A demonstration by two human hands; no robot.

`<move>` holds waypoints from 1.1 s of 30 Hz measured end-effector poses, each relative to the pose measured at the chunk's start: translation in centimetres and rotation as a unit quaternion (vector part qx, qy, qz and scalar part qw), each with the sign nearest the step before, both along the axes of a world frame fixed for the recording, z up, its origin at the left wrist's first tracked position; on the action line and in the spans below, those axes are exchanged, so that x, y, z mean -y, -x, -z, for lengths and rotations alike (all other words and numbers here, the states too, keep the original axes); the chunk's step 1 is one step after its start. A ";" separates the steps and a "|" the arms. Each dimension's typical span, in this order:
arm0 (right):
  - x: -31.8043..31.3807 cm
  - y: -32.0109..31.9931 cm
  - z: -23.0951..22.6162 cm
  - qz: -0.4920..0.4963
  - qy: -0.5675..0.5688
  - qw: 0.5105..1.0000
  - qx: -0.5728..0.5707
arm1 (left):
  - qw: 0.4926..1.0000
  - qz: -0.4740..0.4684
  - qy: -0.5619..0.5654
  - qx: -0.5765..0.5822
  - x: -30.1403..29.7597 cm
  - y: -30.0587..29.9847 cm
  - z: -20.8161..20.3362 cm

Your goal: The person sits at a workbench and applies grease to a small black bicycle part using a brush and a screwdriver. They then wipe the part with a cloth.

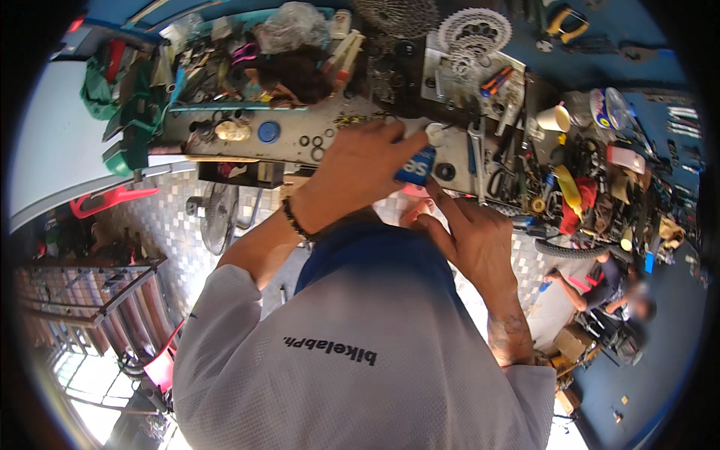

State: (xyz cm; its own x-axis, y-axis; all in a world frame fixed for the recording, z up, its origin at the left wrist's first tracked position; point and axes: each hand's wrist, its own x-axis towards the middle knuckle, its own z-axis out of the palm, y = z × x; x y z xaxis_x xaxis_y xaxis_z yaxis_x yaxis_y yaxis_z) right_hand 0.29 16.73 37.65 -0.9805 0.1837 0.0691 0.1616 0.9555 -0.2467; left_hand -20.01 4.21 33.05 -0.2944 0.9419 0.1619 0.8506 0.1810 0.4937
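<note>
My left hand (358,163) is closed around a small blue squeeze bottle or can (416,165) with white lettering, held at the bench's near edge. A white round cap or lid (436,135) shows at its upper end, by my thumb; whether the two are joined I cannot tell. Just right of it is my right hand (474,236), its thumb and index finger apart. That index fingertip reaches the container's lower end or comes very close. Below the container a reddish piece (415,214) is partly hidden by my hands. Several dark rings (311,142) lie left of my left hand.
A blue tray (217,107) full of parts and tools spans the back left. Bicycle chainrings (474,34) and a cassette (401,15) lie at the back. Tools and a yellow bottle (568,187) crowd the right. A fan (219,217) stands below left; another person (611,289) sits at right.
</note>
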 end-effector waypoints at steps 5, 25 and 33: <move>0.3 0.0 -1.3 -0.109 0.072 0.991 -0.013 | 0.998 -0.025 0.052 0.021 1.1 0.7 2.7; -0.2 -1.4 3.7 0.190 0.323 0.925 -0.066 | 0.871 -0.454 -0.157 0.101 13.6 5.1 18.2; -0.9 -3.0 3.7 0.238 0.322 0.914 -0.072 | 0.920 -0.390 -0.036 -0.010 15.3 6.1 15.6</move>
State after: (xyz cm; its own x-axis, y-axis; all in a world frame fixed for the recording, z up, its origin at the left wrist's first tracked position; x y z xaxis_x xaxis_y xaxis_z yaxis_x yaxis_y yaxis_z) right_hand 3.26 17.65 33.96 -0.7684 0.6347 -0.0818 0.4426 0.4348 -0.7843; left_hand -26.08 -11.11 17.41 -0.8727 0.4314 0.2286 0.4846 0.7079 0.5139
